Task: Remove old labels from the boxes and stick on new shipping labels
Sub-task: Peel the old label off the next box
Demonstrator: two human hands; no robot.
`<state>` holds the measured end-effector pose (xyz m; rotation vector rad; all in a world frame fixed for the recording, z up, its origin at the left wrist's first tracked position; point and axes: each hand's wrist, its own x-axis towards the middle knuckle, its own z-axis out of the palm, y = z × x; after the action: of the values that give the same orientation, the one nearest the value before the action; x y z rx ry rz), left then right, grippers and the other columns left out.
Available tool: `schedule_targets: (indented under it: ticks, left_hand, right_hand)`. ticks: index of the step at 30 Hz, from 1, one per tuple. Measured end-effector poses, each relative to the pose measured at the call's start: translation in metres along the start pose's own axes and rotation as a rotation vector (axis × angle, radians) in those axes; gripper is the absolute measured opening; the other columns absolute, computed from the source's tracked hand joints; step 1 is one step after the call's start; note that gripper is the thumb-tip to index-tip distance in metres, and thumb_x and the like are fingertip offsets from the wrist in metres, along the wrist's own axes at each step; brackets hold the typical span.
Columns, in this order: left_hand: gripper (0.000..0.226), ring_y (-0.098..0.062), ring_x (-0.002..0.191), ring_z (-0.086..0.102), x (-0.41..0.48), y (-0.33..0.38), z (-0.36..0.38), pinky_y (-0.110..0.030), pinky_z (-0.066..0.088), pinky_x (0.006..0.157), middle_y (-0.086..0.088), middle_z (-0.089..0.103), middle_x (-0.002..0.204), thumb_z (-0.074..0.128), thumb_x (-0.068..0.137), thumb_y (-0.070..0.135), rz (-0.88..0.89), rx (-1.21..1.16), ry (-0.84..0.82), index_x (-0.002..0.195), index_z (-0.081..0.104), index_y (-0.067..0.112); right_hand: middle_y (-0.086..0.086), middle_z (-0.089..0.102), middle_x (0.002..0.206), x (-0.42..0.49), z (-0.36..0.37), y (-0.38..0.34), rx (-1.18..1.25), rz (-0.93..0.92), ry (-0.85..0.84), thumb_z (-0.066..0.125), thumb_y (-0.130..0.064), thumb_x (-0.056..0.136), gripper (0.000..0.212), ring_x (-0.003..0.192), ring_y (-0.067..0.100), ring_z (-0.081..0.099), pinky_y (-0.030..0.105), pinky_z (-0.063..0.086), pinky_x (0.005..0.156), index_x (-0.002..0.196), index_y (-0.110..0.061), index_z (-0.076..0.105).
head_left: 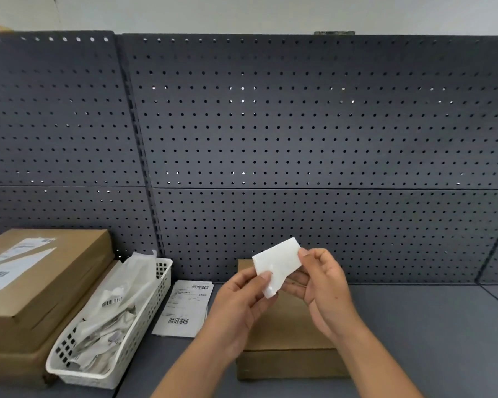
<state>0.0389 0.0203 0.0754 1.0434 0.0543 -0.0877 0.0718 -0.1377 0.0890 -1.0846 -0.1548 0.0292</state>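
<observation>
Head view. Left hand pinching lower left corner of a white label, thumb on its face. Right hand pinching the label's right edge, fingers curled behind. Label held up in the air between both hands, blank side to camera, one flap hanging down at the bottom. Cannot tell if that flap is backing or a fold.

Directly under the hands, flat brown box near the worktop's front edge. No label seen on the top face that shows.

At the left edge, stacked boxes, top one with a printed label on it. Just beside them, white basket full of crumpled paper strips. Printed sheet flat between basket and box. Pegboard along the back edge.

Step in hand: probably separating a new label from its backing, box below likely already stripped. Next move calls for freeing the sticky side without creasing, lowering it square onto the box top, then pressing flat from one edge.
</observation>
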Motion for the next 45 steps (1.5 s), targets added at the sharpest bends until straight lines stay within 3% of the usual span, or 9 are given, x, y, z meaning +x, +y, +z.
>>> schedule_targets:
  ticks: [4,7,11,18,24,32,37,41,45]
  left_hand:
    - [0.026,-0.026,0.094,0.070,-0.001,-0.007,-0.014,-0.047,0.054,0.095,-0.018,0.075,0.110,0.083,0.084,0.013,0.117,0.038,0.216,0.106,0.070,0.007]
    - [0.018,-0.026,0.089,0.069,-0.007,-0.011,-0.021,-0.047,0.055,0.088,-0.006,0.075,0.092,0.085,0.081,0.023,0.309,0.261,0.326,0.094,0.074,0.017]
    - [0.010,-0.024,0.090,0.074,-0.015,-0.015,-0.023,-0.040,0.059,0.085,-0.001,0.078,0.094,0.077,0.092,0.019,0.441,0.426,0.295,0.100,0.076,0.025]
    - [0.014,-0.025,0.093,0.075,-0.026,-0.007,-0.025,-0.034,0.061,0.084,-0.012,0.078,0.096,0.071,0.095,0.009,0.405,0.301,0.214,0.106,0.078,0.015]
    - [0.019,-0.020,0.103,0.069,-0.035,0.002,-0.027,-0.032,0.058,0.088,-0.017,0.074,0.110,0.061,0.100,0.008,0.303,0.216,0.098,0.110,0.078,0.009]
    - [0.051,-0.026,0.131,0.058,-0.045,0.025,-0.056,-0.040,0.045,0.108,-0.012,0.066,0.136,0.029,0.103,0.025,0.087,0.139,-0.197,0.130,0.069,0.008]
    - [0.044,-0.026,0.126,0.054,-0.044,0.023,-0.082,-0.049,0.035,0.121,-0.022,0.059,0.141,0.057,0.102,0.035,0.019,-0.029,-0.113,0.134,0.065,0.006]
    - [0.033,-0.019,0.112,0.065,-0.048,0.020,-0.094,-0.031,0.055,0.098,-0.016,0.066,0.128,0.056,0.106,0.024,0.016,-0.210,-0.095,0.128,0.068,0.002]
    - [0.046,-0.014,0.095,0.068,-0.046,0.020,-0.102,-0.024,0.058,0.081,-0.009,0.070,0.115,0.070,0.091,0.027,-0.013,-0.192,0.109,0.129,0.068,0.002]
  right_hand:
    - [0.022,0.074,0.107,-0.003,0.002,0.013,-0.121,-0.092,-0.020,0.060,-0.013,0.100,0.018,0.106,0.039,0.070,0.039,0.062,0.083,0.113,-0.003,0.054]
    - [0.005,0.079,0.103,-0.010,0.011,0.025,-0.376,-0.258,-0.081,0.063,-0.010,0.099,0.020,0.103,0.022,0.074,0.032,0.060,0.090,0.119,-0.015,0.067]
    - [-0.014,0.072,0.124,-0.010,0.014,0.052,-0.799,-0.581,-0.171,0.065,-0.017,0.100,0.025,0.117,0.004,0.067,0.034,0.057,0.098,0.123,-0.023,0.072]
    - [-0.001,0.069,0.128,-0.010,0.018,0.071,-0.934,-0.994,-0.110,0.067,-0.005,0.096,0.023,0.120,0.016,0.065,0.036,0.057,0.095,0.117,-0.006,0.074]
    - [-0.002,0.059,0.103,-0.009,0.029,0.072,-0.922,-0.974,-0.079,0.063,-0.015,0.099,0.018,0.091,0.019,0.062,0.037,0.054,0.074,0.113,-0.009,0.073]
    - [-0.011,0.059,0.099,-0.010,0.049,0.076,-0.842,-0.827,-0.125,0.063,-0.018,0.098,0.016,0.092,0.018,0.062,0.033,0.052,0.074,0.110,-0.015,0.074]
    - [-0.012,0.054,0.096,-0.009,0.062,0.079,-0.881,-0.768,-0.235,0.063,-0.021,0.099,0.018,0.097,0.016,0.056,0.032,0.050,0.078,0.113,-0.023,0.074]
    - [-0.013,0.053,0.096,-0.008,0.071,0.077,-0.847,-0.665,-0.447,0.053,-0.035,0.105,0.025,0.099,0.019,0.054,0.029,0.047,0.085,0.117,-0.027,0.074]
    - [-0.008,0.053,0.098,-0.009,0.073,0.079,-0.845,-0.488,-0.616,0.039,-0.045,0.109,0.043,0.103,0.021,0.051,0.029,0.043,0.091,0.104,-0.021,0.074]
